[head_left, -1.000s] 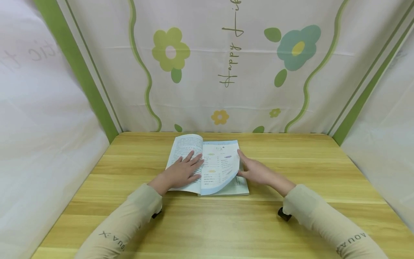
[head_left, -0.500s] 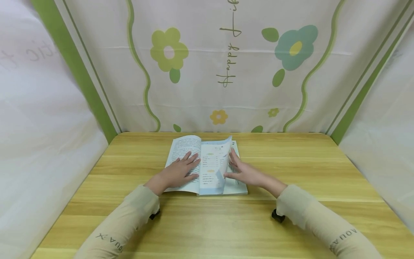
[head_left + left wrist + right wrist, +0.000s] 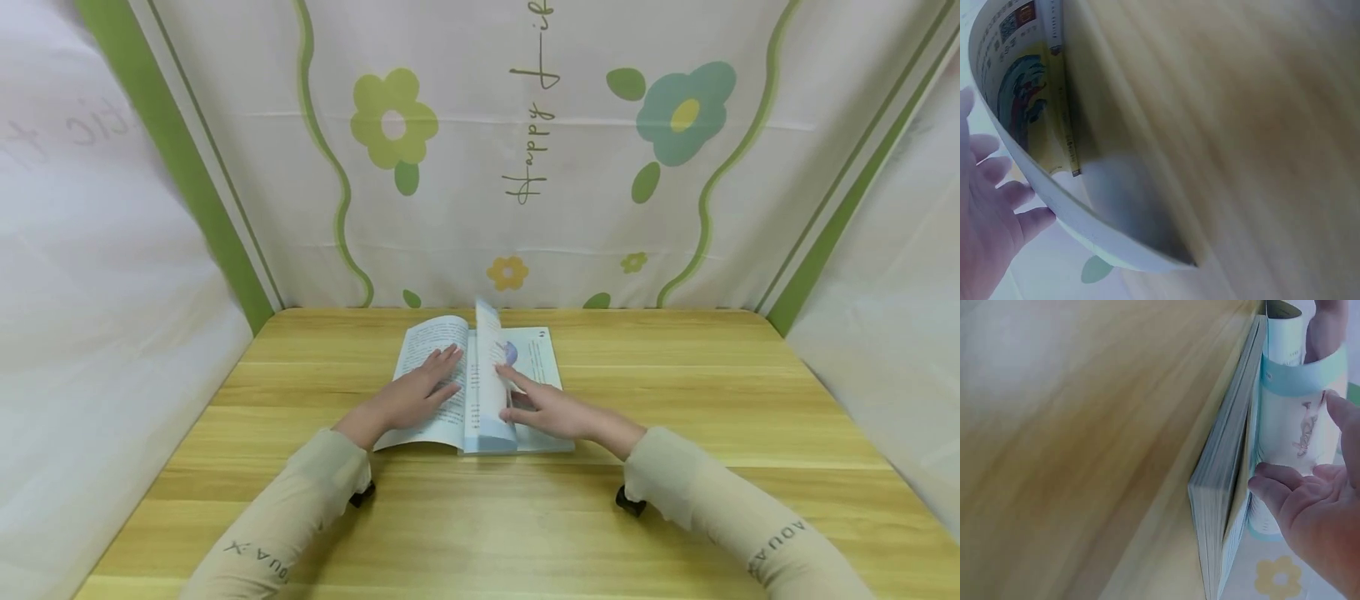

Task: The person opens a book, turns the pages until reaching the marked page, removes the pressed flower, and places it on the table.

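Observation:
An open book point(image 3: 540, 433) lies on the wooden table. My left hand point(image 3: 412, 398) rests on its left page point(image 3: 431, 333) with the fingers stretched out. In the left wrist view this side bows up off the table, showing a yellow printed cover flap point(image 3: 1035, 125) underneath. One leaf point(image 3: 491, 400) stands curled up near the middle of the book. My right hand point(image 3: 551, 408) touches its right-hand face with thumb and fingertips. In the right wrist view the leaf point(image 3: 1297, 425) bends in a curve, and the lower fingers point(image 3: 1272, 487) are near the thick page block point(image 3: 1216, 487).
The wooden table point(image 3: 480, 525) extends around the book on all sides. A white curtain point(image 3: 465, 208) printed with flowers hangs behind the table, with further white cloth point(image 3: 112, 292) at the sides. Dark wrist devices point(image 3: 630, 501) show under the cuffs.
My right hand has moved left, carrying the leaf's free edge from the right side up toward the middle. A page with a purple picture is now uncovered. My left hand stays on the left page.

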The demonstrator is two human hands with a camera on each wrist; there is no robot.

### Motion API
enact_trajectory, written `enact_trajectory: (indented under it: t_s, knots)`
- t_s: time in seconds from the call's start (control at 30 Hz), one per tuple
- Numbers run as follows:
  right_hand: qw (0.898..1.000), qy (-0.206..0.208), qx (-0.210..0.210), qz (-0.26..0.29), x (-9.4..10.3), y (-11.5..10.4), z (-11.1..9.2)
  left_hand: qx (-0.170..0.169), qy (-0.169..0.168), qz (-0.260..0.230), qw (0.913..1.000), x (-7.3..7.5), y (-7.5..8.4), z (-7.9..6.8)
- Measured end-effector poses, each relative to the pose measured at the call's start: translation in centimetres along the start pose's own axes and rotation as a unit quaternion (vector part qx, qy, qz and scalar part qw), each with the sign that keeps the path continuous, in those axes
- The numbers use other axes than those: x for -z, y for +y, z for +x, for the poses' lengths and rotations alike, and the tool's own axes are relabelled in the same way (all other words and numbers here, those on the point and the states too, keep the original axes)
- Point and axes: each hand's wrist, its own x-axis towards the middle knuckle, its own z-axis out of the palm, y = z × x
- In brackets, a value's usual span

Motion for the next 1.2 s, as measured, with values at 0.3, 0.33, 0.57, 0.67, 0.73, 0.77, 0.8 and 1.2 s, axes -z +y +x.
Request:
enact_trajectory:
  t_s: [0.3, 0.33, 0.57, 0.67, 0.73, 0.77, 0.8, 1.2]
  knots:
    - [0.996, 0.014, 0.034, -0.079, -1.0, -0.5, 0.6, -0.003, 0.069, -0.030, 0.9972, 0.0, 0.5, 0.3]
    - [0.996, 0.014, 0.036, -0.084, -1.1, -0.6, 0.7, -0.003, 0.071, -0.029, 0.9970, -0.1, 0.6, 0.3]
    - [0.994, 0.003, 0.041, -0.101, -1.7, -1.5, 0.9, -0.010, 0.079, 0.027, 0.9965, -0.3, 1.1, 0.8]
    - [0.994, -0.004, 0.041, -0.104, -1.8, -1.7, 1.0, 0.002, 0.075, 0.060, 0.9954, -0.6, 1.0, 0.9]
    - [0.993, -0.006, 0.042, -0.109, -1.9, -1.7, 1.1, 0.010, 0.071, 0.080, 0.9942, -0.7, 0.8, 0.9]
    - [0.993, -0.007, 0.042, -0.112, -1.9, -1.7, 1.2, 0.016, 0.067, 0.084, 0.9941, -0.8, 0.8, 0.9]
    - [0.993, -0.009, 0.041, -0.115, -1.9, -1.8, 1.2, 0.022, 0.062, 0.090, 0.9938, -0.9, 0.7, 0.9]
    - [0.985, -0.045, 0.024, -0.167, -0.6, -0.7, 0.2, 0.080, 0.054, 0.153, 0.9836, -1.3, 1.1, 1.2]
